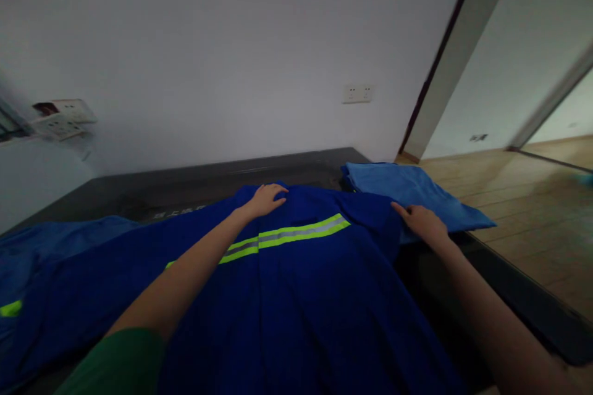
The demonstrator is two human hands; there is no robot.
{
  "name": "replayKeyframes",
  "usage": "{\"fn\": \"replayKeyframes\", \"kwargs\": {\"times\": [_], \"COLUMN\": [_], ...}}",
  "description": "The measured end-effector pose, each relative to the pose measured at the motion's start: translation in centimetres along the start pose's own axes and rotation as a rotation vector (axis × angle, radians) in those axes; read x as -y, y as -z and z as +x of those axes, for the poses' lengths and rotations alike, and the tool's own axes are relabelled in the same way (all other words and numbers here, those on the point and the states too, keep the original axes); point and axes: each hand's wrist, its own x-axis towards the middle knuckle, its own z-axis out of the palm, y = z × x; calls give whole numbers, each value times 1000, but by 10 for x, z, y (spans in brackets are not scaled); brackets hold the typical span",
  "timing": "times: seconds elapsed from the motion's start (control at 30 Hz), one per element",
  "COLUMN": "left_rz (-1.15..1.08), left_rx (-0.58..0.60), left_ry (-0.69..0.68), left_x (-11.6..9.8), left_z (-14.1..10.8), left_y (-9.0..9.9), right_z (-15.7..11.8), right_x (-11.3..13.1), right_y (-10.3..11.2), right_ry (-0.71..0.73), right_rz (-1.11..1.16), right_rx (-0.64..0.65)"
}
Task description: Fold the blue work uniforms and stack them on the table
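Blue jacket (301, 284), dark royal shade, lies front up on the dark table (296, 166), collar toward the far edge, body running down to the near side of the view. Yellow-green band with a grey centre stripe (303, 232) crosses the chest, with a step in it at the front closure. One sleeve (106, 265) stretches out toward the left edge of the table; the other side bends down at the shoulder, toward the right edge. Left hand (267, 199) is palm down on the jacket beside the collar; grip is spread, thumb apart from the fingers, nothing pinched. Left forearm crosses over the chest band, green sleeve (123, 361) at its upper part. Right hand (421, 222) is at the jacket's right-side shoulder edge, thumb reaching onto the cloth, other fingers curled; can't tell whether fabric is pinched between them. Lighter blue folded cloth (403, 188) sits at the far right corner, just behind the right hand, one corner of it sticking out past the right edge. Another blue garment (78, 234) lies at the left end, partly under the outstretched sleeve. Yellow-green patch (10, 308) shows at far left. White lettering (178, 212) is visible beyond the sleeve, too blurred to read. White wall socket (358, 94) is above the far edge, right of centre.
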Motion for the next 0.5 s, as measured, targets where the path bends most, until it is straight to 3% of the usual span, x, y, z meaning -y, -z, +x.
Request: {"fn": "replayKeyframes", "kwargs": {"times": [0.07,0.17,0.27,0.37,0.5], "left_rz": [25,53,67,69,59], "left_rx": [-26,-85,-118,-107,-89], "left_ry": [88,221,315,345,363], "left_x": [-18,-23,-11,2,8], "left_z": [39,70,79,81,84], "left_y": [-27,-59,-82,-95,-101], "right_z": [7,16,24,45,99], "right_x": [8,13,13,11,8], "right_y": [-7,-15,-11,14,42], "right_ry": [59,191,246,252,234], "right_rz": [76,308,530,583,440], "right_rx": [-12,-105,-266,-395,-385]}}
